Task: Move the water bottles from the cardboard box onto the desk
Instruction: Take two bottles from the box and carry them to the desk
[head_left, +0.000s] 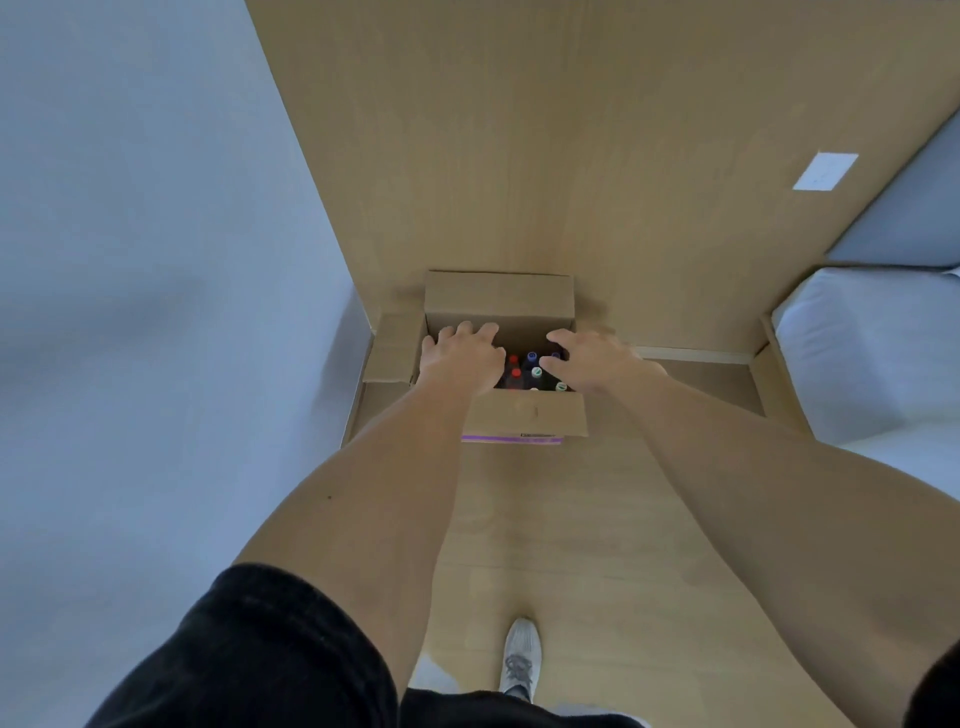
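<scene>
An open cardboard box (524, 415) stands on the wooden floor against a wood-panelled wall, flaps folded out. Inside it I see several upright bottles from above, with red caps (514, 371), a blue cap (531, 357) and white-green caps (536, 372). My left hand (462, 358) hovers over the box's left side, fingers spread, holding nothing. My right hand (587, 361) hangs over the right side, fingers apart, also holding nothing. Part of the bottles is hidden under both hands. No desk shows in the view.
A pale grey wall (156, 260) runs along the left. A white bed or mattress (872, 358) in a wooden frame stands at the right. A white switch plate (825, 171) sits on the panelled wall. My grey shoe (521, 657) stands on the floor below.
</scene>
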